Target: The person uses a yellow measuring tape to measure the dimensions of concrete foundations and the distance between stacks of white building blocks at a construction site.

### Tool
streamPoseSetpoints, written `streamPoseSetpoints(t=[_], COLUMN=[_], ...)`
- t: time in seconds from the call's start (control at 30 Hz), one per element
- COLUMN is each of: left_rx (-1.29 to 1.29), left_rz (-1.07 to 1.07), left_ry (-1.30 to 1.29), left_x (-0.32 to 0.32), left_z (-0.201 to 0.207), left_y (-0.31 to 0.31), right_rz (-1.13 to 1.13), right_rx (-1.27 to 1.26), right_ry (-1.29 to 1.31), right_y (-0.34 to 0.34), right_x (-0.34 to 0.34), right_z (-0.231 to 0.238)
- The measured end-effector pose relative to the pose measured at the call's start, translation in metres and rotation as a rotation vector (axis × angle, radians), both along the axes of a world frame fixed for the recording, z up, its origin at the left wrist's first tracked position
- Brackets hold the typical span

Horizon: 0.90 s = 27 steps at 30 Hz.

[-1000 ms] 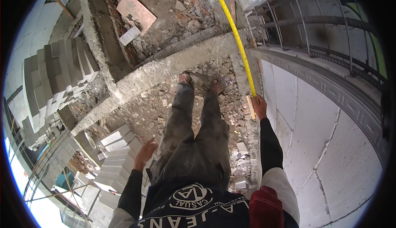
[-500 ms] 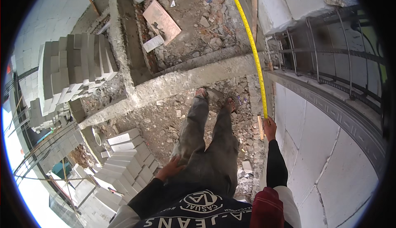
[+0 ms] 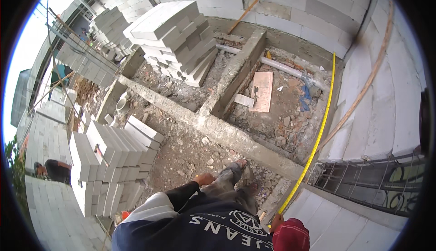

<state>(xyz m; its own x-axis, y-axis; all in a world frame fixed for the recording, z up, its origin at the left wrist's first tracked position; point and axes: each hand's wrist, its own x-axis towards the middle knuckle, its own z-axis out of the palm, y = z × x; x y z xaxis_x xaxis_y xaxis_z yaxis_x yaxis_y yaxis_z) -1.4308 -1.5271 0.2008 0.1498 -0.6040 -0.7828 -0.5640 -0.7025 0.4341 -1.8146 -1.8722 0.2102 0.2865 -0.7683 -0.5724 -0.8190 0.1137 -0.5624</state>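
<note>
A yellow tape measure point(image 3: 313, 153) runs from my right hand point(image 3: 275, 222) along the right-hand wall's foot to the far corner. The fingers of that hand are closed on its near end, partly covered by dark red cloth point(image 3: 291, 235). No tape case can be made out. My left hand point(image 3: 205, 179) lies on my grey trouser leg point(image 3: 227, 180), holding nothing, its fingers seen only in part. The tape passes over a concrete beam point(image 3: 254, 149) crossing in front of my feet.
Stacks of pale blocks stand at the left point(image 3: 113, 160) and farther back point(image 3: 172, 37). Rubble covers the ground between concrete beams. A pinkish board point(image 3: 262, 92) and a grey pipe point(image 3: 286, 68) lie in the far bay. Rebar point(image 3: 372, 185) is at right; a person point(image 3: 56, 171) is at far left.
My view has swung up and left, bringing the far wall and the tape's far end into sight. The right hand stays closed on the tape; the left stays on my leg.
</note>
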Motion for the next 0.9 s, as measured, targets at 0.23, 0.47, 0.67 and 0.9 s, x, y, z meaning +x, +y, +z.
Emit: streamPoseSetpoints(t=[0.23, 0.47, 0.67, 0.9], left_rx=[0.134, 0.021, 0.123, 0.137], left_rz=[0.588, 0.464, 0.663, 0.768], left_ry=[0.010, 0.100, 0.125, 0.094], left_x=[-0.016, -0.034, -0.013, -0.022], left_z=[0.032, 0.000, 0.092, 0.092], left_y=[-0.029, -0.006, -0.055, -0.029], right_rz=[-0.113, 0.021, 0.037, 0.195], right_rx=[0.049, 0.094, 0.056, 0.012], right_ry=[-0.279, -0.228, -0.163, -0.128], right_y=[-0.023, -0.011, -0.033, -0.029], right_x=[-0.046, -0.035, -0.057, -0.077], right_z=[-0.081, -0.070, -0.101, -0.148])
